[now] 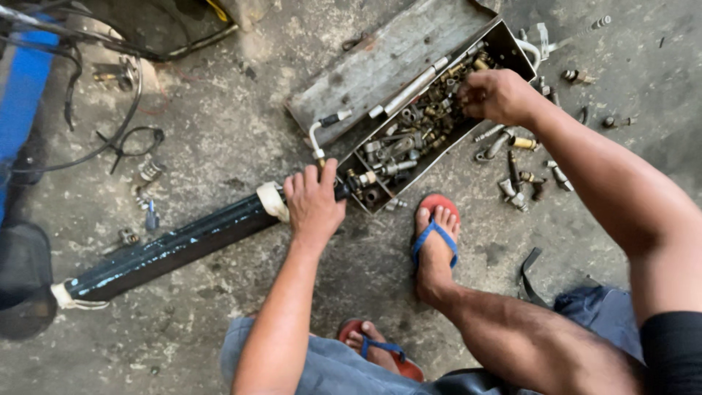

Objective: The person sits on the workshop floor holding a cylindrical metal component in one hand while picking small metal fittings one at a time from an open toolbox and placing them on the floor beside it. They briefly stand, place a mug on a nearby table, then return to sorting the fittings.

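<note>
Grey, oil-stained concrete floor lies under everything here, gritty and pitted. The person squats over it, and the left hand is clamped palm-down around the end of a long black rubber-sleeved hose, just where a band of pale cloth tape wraps it; the hose runs away to the lower left, scuffed with light blue flecks, and ends in another pale wrap. Its near end meets the corner of a dented grey metal toolbox, lid flung open flat behind it.

The right hand is down in the far end of that box, fingers curled into a heap of small brass and steel hose fittings. Whether it has pinched one piece or is only raking through them I cannot tell (the knuckles hide the fingertips).

To my eye the step in hand is hunting for a fitting to suit the hose end. The next move would call for lifting out one piece among many near-identical ones, tangled and greasy, without letting the hose roll free.

More loose metal fittings lie scattered on the floor to the right of the box, some bright, some dull brown. A foot in a red flip-flop with blue straps rests just beside the box's near corner.
</note>
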